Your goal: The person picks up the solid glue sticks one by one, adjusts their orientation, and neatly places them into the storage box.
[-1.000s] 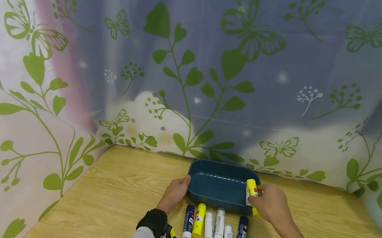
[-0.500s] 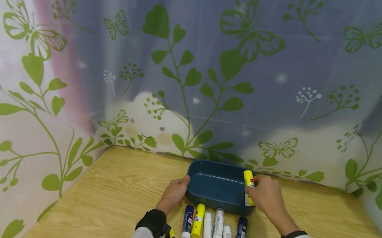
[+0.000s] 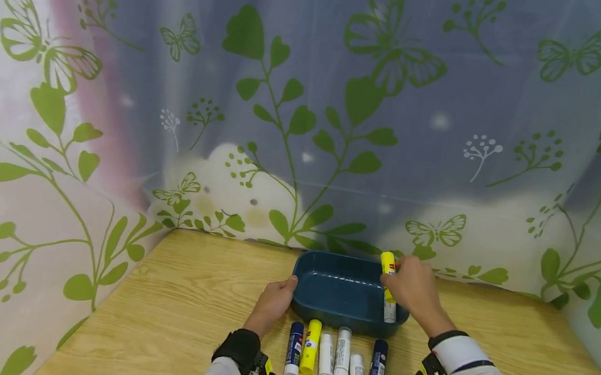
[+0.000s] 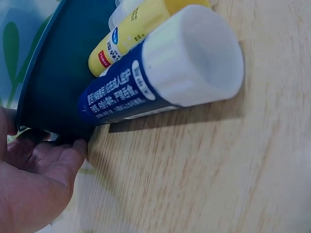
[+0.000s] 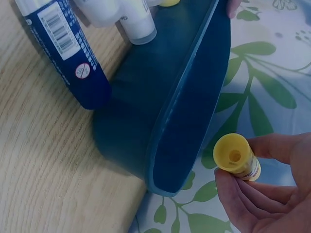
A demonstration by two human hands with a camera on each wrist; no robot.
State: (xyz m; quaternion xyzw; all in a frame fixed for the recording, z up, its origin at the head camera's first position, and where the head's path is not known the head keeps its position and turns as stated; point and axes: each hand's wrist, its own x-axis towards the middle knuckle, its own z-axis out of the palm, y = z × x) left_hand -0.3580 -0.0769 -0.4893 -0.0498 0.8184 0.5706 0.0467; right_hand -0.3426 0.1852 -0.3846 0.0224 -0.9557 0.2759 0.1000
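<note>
My left hand (image 3: 270, 304) grips the left end of a dark teal tray (image 3: 336, 323), thumb at the rim; in the left wrist view its fingers (image 4: 70, 158) reach beneath the end wall. Over the tray's right end, my right hand (image 3: 414, 289) pinches a yellow glue stick (image 3: 388, 264) between thumb and fingers. The right wrist view shows this glue stick's hollow yellow end (image 5: 234, 154) turned to the camera, apart from the tray's rim. No glue stick shows inside the tray.
In front of the tray lie a dark blue glue stick (image 3: 294, 350), a yellow one (image 3: 310, 347), three white ones (image 3: 343, 356) and another dark blue one (image 3: 377, 369). A patterned curtain (image 3: 309, 119) hangs behind the wooden table (image 3: 194, 300).
My right hand has shifted left and away from me, carrying the yellow glue stick from the tray's right front corner to above its right end. The left hand stays at the tray.
</note>
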